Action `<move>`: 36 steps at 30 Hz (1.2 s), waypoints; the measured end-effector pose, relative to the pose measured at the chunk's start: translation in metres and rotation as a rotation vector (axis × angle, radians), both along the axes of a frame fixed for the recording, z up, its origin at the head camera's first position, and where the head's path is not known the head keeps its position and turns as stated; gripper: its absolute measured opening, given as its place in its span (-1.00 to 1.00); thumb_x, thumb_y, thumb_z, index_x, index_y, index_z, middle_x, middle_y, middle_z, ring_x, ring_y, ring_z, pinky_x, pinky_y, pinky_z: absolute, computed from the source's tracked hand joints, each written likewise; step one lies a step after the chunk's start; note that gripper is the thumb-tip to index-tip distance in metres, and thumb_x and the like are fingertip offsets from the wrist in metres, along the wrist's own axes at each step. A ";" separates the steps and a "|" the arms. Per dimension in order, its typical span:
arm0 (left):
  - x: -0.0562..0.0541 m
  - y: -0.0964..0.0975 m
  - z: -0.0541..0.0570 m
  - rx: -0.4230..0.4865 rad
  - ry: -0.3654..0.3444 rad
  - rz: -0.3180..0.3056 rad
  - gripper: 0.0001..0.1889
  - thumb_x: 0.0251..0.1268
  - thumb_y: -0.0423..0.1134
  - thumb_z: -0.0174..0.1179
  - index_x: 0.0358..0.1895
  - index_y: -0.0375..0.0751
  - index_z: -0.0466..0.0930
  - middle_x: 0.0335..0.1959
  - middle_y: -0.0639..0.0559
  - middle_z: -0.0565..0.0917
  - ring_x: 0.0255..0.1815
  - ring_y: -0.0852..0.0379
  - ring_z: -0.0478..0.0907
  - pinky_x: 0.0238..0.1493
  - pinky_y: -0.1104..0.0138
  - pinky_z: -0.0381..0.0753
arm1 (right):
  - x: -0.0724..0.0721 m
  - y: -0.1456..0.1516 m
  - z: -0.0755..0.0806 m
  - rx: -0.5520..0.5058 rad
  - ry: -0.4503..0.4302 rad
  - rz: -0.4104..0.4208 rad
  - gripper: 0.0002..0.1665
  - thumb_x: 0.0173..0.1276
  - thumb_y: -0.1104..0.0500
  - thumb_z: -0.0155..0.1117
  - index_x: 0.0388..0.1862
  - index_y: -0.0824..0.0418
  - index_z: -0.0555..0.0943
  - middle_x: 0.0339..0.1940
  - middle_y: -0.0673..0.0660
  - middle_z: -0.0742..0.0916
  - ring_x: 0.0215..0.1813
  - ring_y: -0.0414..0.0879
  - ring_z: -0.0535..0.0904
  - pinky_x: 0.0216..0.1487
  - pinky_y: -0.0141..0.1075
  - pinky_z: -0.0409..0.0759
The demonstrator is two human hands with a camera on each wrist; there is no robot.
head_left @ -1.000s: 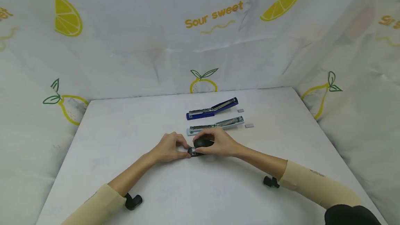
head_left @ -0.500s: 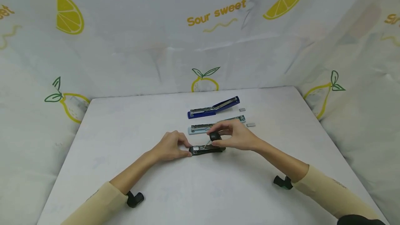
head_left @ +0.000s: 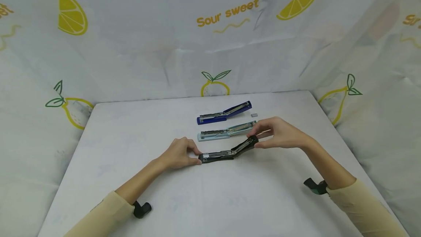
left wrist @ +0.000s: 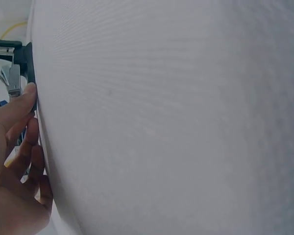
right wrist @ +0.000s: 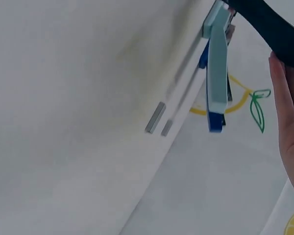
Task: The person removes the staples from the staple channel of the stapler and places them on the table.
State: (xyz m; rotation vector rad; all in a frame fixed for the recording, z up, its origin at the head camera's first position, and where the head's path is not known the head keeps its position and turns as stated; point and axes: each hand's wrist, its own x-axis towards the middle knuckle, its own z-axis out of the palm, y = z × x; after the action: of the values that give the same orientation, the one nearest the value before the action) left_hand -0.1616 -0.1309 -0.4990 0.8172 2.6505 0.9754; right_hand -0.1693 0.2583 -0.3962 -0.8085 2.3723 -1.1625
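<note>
A black stapler [head_left: 217, 154] lies folded open on the white table, its upper arm slanting up to the right. My left hand [head_left: 179, 153] pinches the left end of its base between thumb and finger. The raised right end is held by the fingers and thumb of my right hand [head_left: 281, 133]. In the right wrist view, fingertips touch the rounded end of the dark stapler arm [right wrist: 274, 32]. Just behind stands an opened light blue stapler [head_left: 213, 134], its right end close to my right hand. Farther back is an opened dark blue stapler [head_left: 212, 118].
A small grey staple strip [head_left: 254, 115] lies right of the dark blue stapler. The right wrist view shows a second staple strip [right wrist: 156, 117], hidden behind my right hand in the head view. A lemon-printed white curtain [head_left: 148, 46] surrounds the table [head_left: 197, 200].
My right hand has moved right, swinging the black stapler's upper arm from over the base out to the right. The left hand keeps its place on the base.
</note>
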 end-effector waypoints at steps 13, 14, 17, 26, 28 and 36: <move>-0.001 0.001 0.001 0.023 -0.009 -0.016 -0.78 0.09 -0.08 0.69 -0.20 0.06 0.91 -0.17 0.27 0.86 -0.04 0.25 0.61 0.08 0.33 0.56 | -0.003 0.018 0.003 0.213 -0.007 0.032 -0.60 0.31 0.24 0.63 0.12 0.22 0.77 0.09 0.13 0.85 0.19 0.11 0.81 0.29 -0.04 0.75; -0.001 0.002 0.000 0.024 -0.009 -0.017 -0.78 0.09 -0.08 0.69 -0.20 0.05 0.91 -0.17 0.27 0.86 -0.04 0.25 0.61 0.07 0.33 0.56 | -0.003 0.014 0.004 0.204 0.007 0.027 -0.60 0.33 0.21 0.62 0.12 0.21 0.77 0.09 0.15 0.85 0.20 0.13 0.82 0.29 -0.02 0.74; 0.000 0.002 0.001 0.023 -0.010 -0.019 -0.77 0.08 -0.08 0.69 -0.20 0.06 0.91 -0.17 0.27 0.86 -0.04 0.25 0.61 0.07 0.32 0.57 | -0.001 0.000 0.005 0.163 0.048 0.009 -0.66 0.38 0.17 0.59 0.11 0.15 0.78 0.09 0.16 0.86 0.18 0.16 0.82 0.28 -0.02 0.75; -0.001 0.002 0.000 0.015 -0.021 -0.008 -0.78 0.06 -0.09 0.70 -0.22 0.07 0.91 -0.18 0.27 0.86 -0.04 0.25 0.62 0.08 0.31 0.56 | 0.004 -0.058 -0.007 -0.051 -0.087 0.056 -0.74 0.51 0.20 0.45 0.09 0.26 0.78 -0.05 0.22 0.87 -0.05 -0.13 0.80 0.11 -0.31 0.78; 0.000 0.002 0.000 0.020 -0.027 -0.008 -0.78 0.06 -0.10 0.70 -0.22 0.06 0.91 -0.18 0.27 0.86 -0.05 0.25 0.63 0.08 0.31 0.58 | 0.006 -0.070 -0.011 -0.072 -0.160 0.062 -0.72 0.52 0.19 0.43 0.11 0.30 0.78 -0.09 0.27 0.86 -0.09 -0.10 0.80 0.07 -0.25 0.79; -0.001 0.001 0.002 0.025 -0.031 0.002 -0.78 0.06 -0.11 0.70 -0.22 0.05 0.91 -0.20 0.25 0.87 -0.08 0.27 0.66 0.06 0.31 0.60 | 0.007 -0.111 -0.032 -0.039 -0.322 0.089 -0.63 0.54 0.16 0.40 0.12 0.43 0.76 -0.17 0.34 0.89 -0.21 -0.04 0.85 -0.03 -0.07 0.85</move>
State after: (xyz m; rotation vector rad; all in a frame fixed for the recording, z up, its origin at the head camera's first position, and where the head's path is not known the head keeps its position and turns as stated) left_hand -0.1622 -0.1303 -0.4975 0.7987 2.6186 1.0151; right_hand -0.1626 0.1474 -0.4283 -0.6743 2.0380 -1.2052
